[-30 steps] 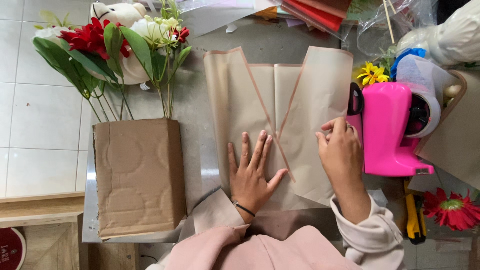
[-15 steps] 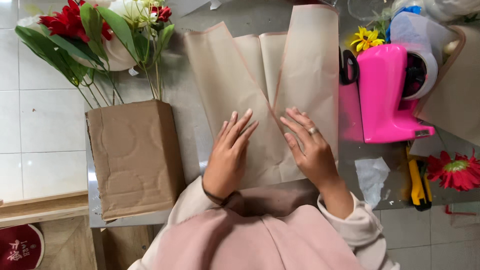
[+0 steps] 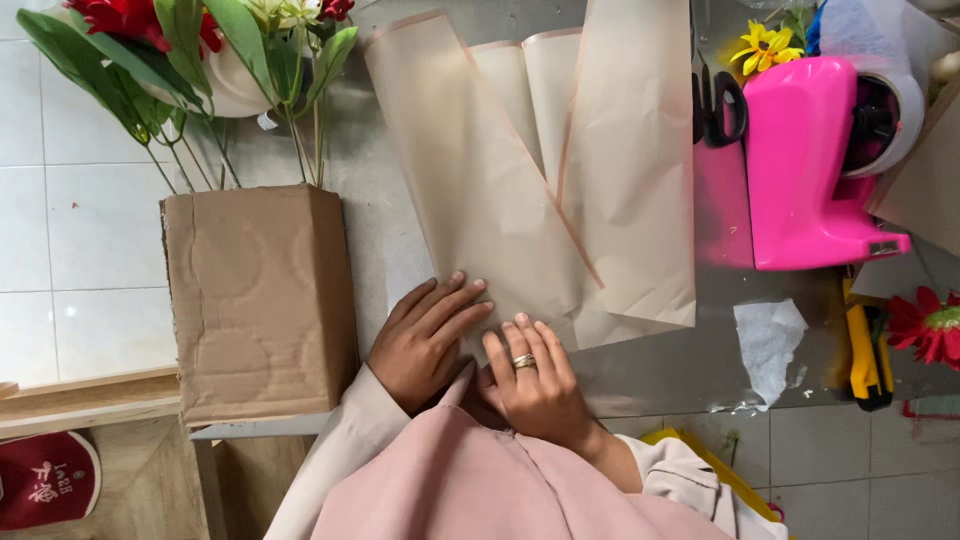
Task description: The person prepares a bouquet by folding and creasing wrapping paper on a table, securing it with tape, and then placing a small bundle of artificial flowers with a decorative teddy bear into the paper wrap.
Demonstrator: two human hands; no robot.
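Folded beige wrapping paper (image 3: 560, 180) lies on the grey metal table (image 3: 690, 370), fanned out away from me. My left hand (image 3: 425, 335) lies flat with fingers apart on the paper's near left corner. Beside it, my right hand (image 3: 535, 380), with a ring on one finger, presses flat on the paper's near point. Neither hand holds anything. My pink garment hides both wrists and the table's near edge.
A cardboard box (image 3: 255, 300) of artificial flowers (image 3: 190, 40) stands at the left. To the right are black scissors (image 3: 715, 100), a pink tape dispenser (image 3: 810, 165), a white paper scrap (image 3: 768, 335), a yellow cutter (image 3: 865, 350) and a red flower (image 3: 930, 325).
Both hands have slid toward me to the paper's near end and come close together. The right hand came in from the paper's right edge.
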